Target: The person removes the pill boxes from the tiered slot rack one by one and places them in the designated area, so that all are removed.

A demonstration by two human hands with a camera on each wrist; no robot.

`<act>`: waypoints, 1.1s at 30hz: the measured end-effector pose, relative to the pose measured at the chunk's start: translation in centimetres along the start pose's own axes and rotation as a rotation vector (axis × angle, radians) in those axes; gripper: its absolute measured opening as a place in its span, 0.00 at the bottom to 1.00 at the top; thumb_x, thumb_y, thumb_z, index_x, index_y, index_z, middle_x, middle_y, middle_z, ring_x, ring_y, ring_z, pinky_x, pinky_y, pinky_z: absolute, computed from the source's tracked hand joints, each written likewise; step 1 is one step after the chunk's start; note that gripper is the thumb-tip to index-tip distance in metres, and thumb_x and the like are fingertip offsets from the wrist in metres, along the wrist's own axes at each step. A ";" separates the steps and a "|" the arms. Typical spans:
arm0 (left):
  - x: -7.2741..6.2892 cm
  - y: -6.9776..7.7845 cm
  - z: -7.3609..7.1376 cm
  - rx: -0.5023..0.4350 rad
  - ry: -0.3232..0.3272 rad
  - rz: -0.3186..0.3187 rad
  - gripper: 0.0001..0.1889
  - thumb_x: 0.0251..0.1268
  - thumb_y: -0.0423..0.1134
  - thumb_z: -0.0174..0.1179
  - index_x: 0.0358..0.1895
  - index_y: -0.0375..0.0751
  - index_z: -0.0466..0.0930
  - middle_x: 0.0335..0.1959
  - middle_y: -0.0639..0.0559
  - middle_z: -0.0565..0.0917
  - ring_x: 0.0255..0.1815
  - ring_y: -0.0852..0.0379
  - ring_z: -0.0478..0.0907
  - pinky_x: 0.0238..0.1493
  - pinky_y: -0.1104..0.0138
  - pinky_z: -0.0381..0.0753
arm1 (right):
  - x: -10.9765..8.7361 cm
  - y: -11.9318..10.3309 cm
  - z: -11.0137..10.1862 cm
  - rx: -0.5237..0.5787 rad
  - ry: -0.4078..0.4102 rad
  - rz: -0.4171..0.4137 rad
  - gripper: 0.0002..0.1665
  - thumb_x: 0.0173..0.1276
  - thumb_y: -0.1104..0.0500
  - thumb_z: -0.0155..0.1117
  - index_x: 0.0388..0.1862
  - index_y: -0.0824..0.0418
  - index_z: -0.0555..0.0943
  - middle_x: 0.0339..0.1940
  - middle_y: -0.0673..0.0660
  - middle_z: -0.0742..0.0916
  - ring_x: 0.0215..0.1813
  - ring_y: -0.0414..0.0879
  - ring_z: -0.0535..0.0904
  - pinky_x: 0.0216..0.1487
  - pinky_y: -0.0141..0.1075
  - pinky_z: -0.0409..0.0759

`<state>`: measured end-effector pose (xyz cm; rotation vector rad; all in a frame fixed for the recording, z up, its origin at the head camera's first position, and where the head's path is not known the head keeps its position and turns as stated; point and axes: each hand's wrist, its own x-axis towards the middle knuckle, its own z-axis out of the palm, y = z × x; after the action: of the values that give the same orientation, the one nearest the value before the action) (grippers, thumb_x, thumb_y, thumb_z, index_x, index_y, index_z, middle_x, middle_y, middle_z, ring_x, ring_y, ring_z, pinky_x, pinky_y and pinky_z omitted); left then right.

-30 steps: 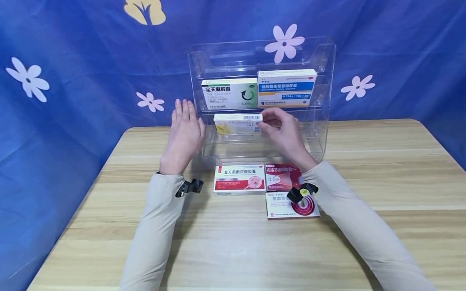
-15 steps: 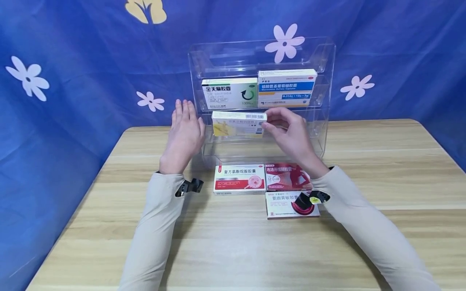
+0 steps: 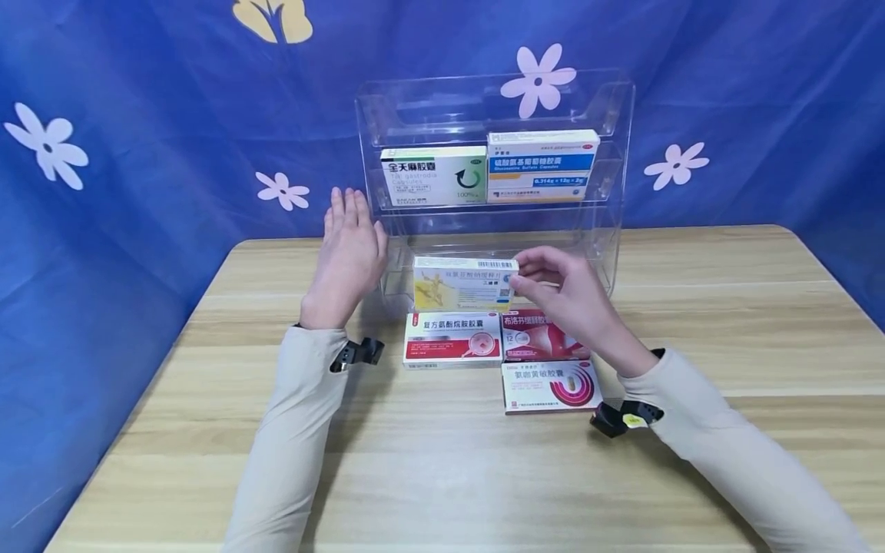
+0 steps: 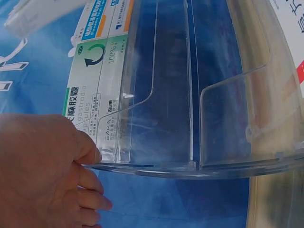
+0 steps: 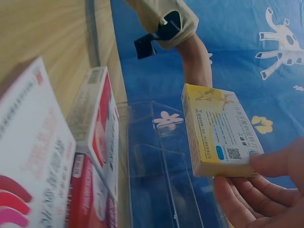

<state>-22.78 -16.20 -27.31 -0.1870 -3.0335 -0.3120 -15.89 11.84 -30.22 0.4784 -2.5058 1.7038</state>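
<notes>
My right hand (image 3: 574, 296) pinches one end of the yellow box (image 3: 465, 286), thumb on its printed face, fingers behind. The box is in the air before the rack's (image 3: 539, 223) lower part, above the red-and-white box (image 3: 452, 339) on the table (image 3: 415, 476). Well apart from it, my left hand (image 3: 347, 257) lies at the rack's side, fingers extended, holding nothing. With only one end gripped, I judge the free end could dip, so a firm pinch without squashing the carton suits, moving slowly past the rack's edges while my left palm steadies its side.
</notes>
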 end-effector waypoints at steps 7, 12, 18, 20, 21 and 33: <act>0.1 0.1 0.0 -0.021 0.009 0.005 0.32 0.77 0.43 0.26 0.73 0.21 0.35 0.75 0.26 0.39 0.76 0.37 0.26 0.75 0.52 0.31 | -1.3 0.3 -0.2 -0.004 -0.043 0.076 0.17 0.65 0.61 0.66 0.51 0.66 0.79 0.42 0.59 0.86 0.43 0.49 0.84 0.47 0.31 0.82; 0.1 0.0 0.0 -0.037 0.017 0.010 0.32 0.77 0.42 0.26 0.73 0.21 0.36 0.75 0.26 0.39 0.76 0.37 0.27 0.75 0.51 0.31 | -2.2 0.7 0.0 0.004 -0.076 0.139 0.17 0.66 0.60 0.66 0.52 0.66 0.80 0.43 0.60 0.86 0.43 0.48 0.85 0.45 0.31 0.82; 0.1 0.0 0.1 -0.041 0.021 0.015 0.32 0.77 0.42 0.26 0.72 0.20 0.36 0.75 0.26 0.39 0.76 0.37 0.27 0.75 0.51 0.31 | -2.8 1.6 0.3 0.036 -0.115 0.155 0.18 0.66 0.60 0.66 0.52 0.69 0.79 0.42 0.61 0.86 0.43 0.50 0.84 0.43 0.30 0.82; 0.1 0.0 0.1 -0.042 0.022 0.016 0.32 0.77 0.42 0.26 0.72 0.20 0.36 0.75 0.26 0.40 0.76 0.36 0.27 0.75 0.51 0.32 | -3.0 1.8 0.4 0.042 -0.124 0.167 0.19 0.66 0.60 0.66 0.52 0.69 0.79 0.42 0.61 0.86 0.43 0.50 0.84 0.43 0.30 0.82; 0.1 0.0 0.1 -0.043 0.023 0.016 0.32 0.77 0.42 0.26 0.72 0.20 0.36 0.75 0.25 0.40 0.76 0.36 0.27 0.75 0.51 0.32 | -3.1 1.9 0.5 0.043 -0.127 0.173 0.19 0.66 0.60 0.66 0.52 0.69 0.79 0.42 0.61 0.86 0.43 0.50 0.84 0.42 0.30 0.82; 0.1 0.2 0.2 -0.036 0.016 0.007 0.32 0.77 0.42 0.26 0.72 0.20 0.36 0.74 0.25 0.40 0.76 0.35 0.29 0.75 0.51 0.33 | -3.9 2.9 1.8 0.068 -0.199 0.166 0.17 0.66 0.62 0.65 0.50 0.72 0.79 0.39 0.60 0.87 0.39 0.48 0.85 0.42 0.31 0.82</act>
<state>-22.82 -16.00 -27.45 -0.1964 -3.0122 -0.3663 -12.86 12.02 -34.37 0.4800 -2.7008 1.8930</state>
